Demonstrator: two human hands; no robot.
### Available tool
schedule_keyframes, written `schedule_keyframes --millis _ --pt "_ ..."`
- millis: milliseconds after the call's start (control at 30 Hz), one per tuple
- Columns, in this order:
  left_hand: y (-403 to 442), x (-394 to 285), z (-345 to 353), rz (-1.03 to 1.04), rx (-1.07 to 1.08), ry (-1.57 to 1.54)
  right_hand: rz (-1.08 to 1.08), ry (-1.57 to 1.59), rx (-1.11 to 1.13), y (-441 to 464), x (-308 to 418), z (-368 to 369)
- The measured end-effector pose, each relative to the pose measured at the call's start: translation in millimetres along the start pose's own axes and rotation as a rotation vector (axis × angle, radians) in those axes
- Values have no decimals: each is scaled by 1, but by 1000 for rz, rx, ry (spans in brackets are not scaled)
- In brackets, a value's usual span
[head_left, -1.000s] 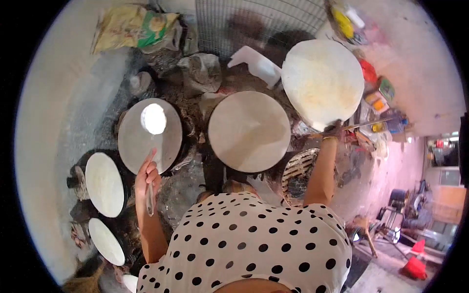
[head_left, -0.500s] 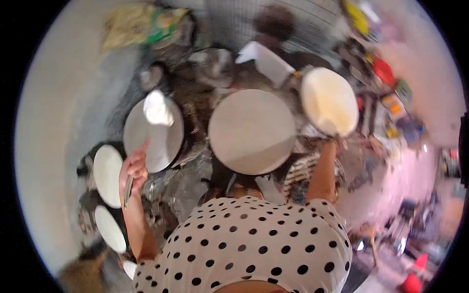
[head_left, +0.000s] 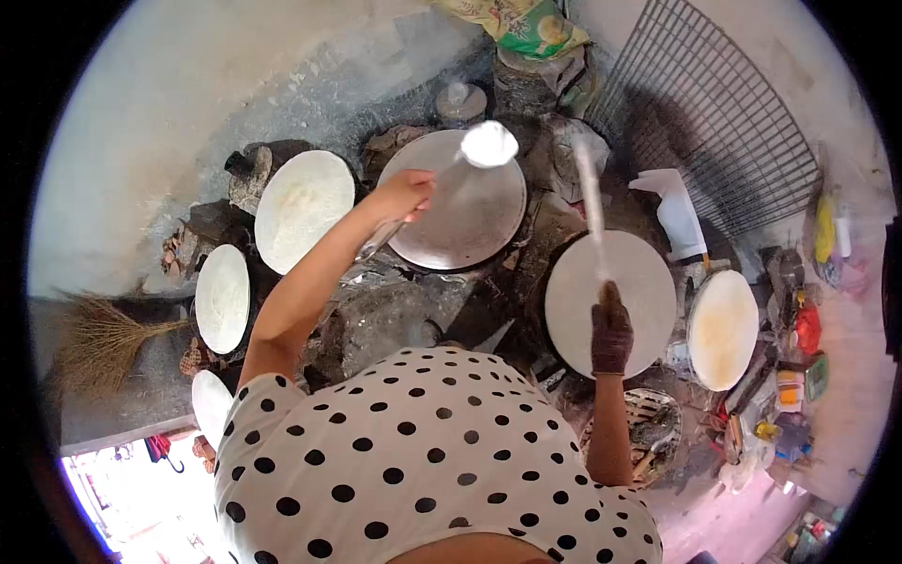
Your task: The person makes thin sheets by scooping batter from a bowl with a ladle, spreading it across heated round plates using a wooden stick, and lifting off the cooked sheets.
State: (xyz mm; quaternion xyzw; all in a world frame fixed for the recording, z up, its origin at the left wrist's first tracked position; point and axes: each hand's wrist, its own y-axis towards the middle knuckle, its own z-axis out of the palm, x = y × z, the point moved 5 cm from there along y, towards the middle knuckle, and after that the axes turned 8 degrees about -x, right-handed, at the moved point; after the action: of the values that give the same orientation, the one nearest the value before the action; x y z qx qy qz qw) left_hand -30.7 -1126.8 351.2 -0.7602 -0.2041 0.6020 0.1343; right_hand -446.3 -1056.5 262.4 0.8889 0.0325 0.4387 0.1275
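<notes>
I stand in a rough kitchen or small cooking workshop, I cannot tell which; round griddles [head_left: 451,230] curve around me, some covered by thin pale sheets [head_left: 303,211]; I hold a ladle [head_left: 489,145]; grey stains mark the wall [head_left: 366,80]; a straw broom [head_left: 103,346] lies by it.

I've got a straw broom [head_left: 108,348] off to my left, a yellow-and-green sack [head_left: 536,23] up ahead, a wire grid [head_left: 719,113] right of that, plus some red thing [head_left: 806,327] (no clue what) further right.
</notes>
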Motion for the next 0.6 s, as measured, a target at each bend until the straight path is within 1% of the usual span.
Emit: schedule_keyframes --millis 33,67,133,167,233,367,433,467,533,567,600 --pt "24 23 -1 -41 114 -16 -150 -143 -51 -1 26 11" --pt "43 36 -1 -41 123 -19 -146 -270 30 2 52 18" --pt "70 57 12 -134 175 -70 -82 -328 111 4 68 41" --pt "79 65 19 -142 193 -71 -66 -342 112 8 68 50" --pt "93 77 25 -88 199 -24 -16 -734 384 4 50 82" --pt "119 101 27 -109 216 53 78 -752 394 -20 42 104" --pt "125 101 23 187 139 278 63 -587 179 -26 51 122" --pt "133 108 21 180 154 281 79 -591 182 -37 47 133" --pt "156 107 12 513 3 504 180 -585 206 -50 28 159" --pt "165 111 8 521 -2 497 269 -511 198 -61 14 170" --pt "168 113 3 632 -47 554 265 -518 198 -66 24 173"
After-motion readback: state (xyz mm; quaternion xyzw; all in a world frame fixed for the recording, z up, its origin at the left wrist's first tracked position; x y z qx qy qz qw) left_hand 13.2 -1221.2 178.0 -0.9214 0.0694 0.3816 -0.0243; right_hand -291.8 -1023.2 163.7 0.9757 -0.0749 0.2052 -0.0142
